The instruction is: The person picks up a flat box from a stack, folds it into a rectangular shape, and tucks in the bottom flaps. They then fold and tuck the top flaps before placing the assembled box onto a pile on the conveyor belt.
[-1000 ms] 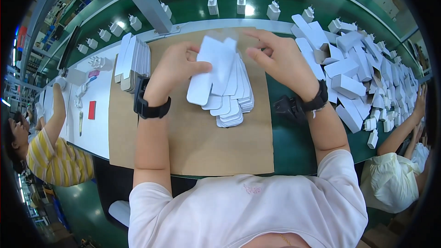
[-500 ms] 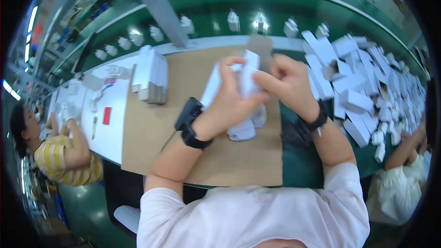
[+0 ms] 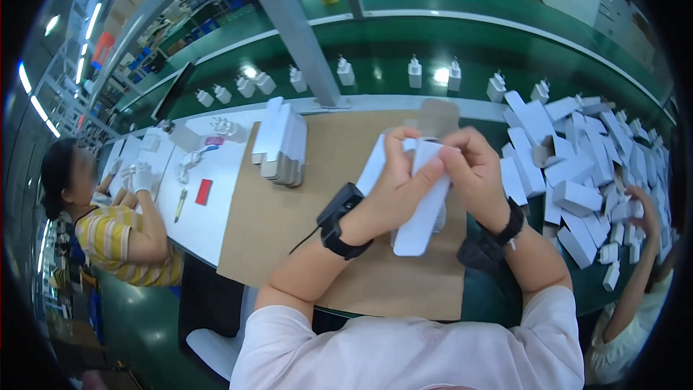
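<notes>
One white carton [image 3: 419, 227] is held over the brown cardboard sheet [image 3: 260, 245], toward its 3 o'clock side: the left hand [image 3: 395, 188] clasps it between thumb and fingers, the right hand [image 3: 473, 170] pinches its upper part; from it, a stack of white cartons [image 3: 283, 137] sits at 10 o'clock, a heap of white boxes [image 3: 579, 198] at 3 o'clock, plug adapters [image 3: 415, 74] at 12

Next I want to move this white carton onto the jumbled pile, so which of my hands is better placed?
Probably your right hand: it is nearer the jumbled pile of white boxes, with the white carton at its fingertips. Your left hand, also on the carton, is farther across.
</notes>
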A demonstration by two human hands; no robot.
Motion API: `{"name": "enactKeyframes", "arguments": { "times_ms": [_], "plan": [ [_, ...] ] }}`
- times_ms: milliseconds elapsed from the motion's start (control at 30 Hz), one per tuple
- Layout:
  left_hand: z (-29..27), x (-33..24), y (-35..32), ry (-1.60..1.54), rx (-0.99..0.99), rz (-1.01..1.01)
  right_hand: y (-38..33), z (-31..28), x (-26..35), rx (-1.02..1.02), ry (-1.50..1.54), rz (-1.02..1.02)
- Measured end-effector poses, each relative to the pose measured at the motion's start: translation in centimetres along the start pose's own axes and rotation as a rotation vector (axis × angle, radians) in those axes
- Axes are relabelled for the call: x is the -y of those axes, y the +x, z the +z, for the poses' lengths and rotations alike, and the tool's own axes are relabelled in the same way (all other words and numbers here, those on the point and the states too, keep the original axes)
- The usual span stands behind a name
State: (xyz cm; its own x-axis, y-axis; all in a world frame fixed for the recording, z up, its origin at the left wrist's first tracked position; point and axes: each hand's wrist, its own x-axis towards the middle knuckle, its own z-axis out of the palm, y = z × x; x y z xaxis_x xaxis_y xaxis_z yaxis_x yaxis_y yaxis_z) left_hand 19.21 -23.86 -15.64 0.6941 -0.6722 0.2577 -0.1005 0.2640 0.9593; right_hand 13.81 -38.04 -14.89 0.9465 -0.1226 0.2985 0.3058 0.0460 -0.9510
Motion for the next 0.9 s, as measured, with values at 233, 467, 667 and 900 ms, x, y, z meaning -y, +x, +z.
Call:
{"name": "enactKeyframes", "arguments": {
  "times_ms": [233, 467, 667, 900],
  "plan": [
    [-1.3, -1.4, 0.4, -0.01, 0.073, -0.124, 1.4, -1.3, 0.4, 0.059, -0.075, -0.223],
    [-1.3, -1.5, 0.7, 0.248, 0.165, -0.036, 1.7, -2.7, 1.2, 0.113, -0.135, -0.075],
    [-1.5, -1.6, 0.2, 0.316, 0.159, 0.011, 1.5, -2.3, 1.5, 0.112, -0.092, -0.053],
    [-1.6, -2.2, -0.4, 0.274, 0.111, -0.058, 1.3, -1.4, 0.7, 0.142, -0.046, -0.088]
  ]
}}
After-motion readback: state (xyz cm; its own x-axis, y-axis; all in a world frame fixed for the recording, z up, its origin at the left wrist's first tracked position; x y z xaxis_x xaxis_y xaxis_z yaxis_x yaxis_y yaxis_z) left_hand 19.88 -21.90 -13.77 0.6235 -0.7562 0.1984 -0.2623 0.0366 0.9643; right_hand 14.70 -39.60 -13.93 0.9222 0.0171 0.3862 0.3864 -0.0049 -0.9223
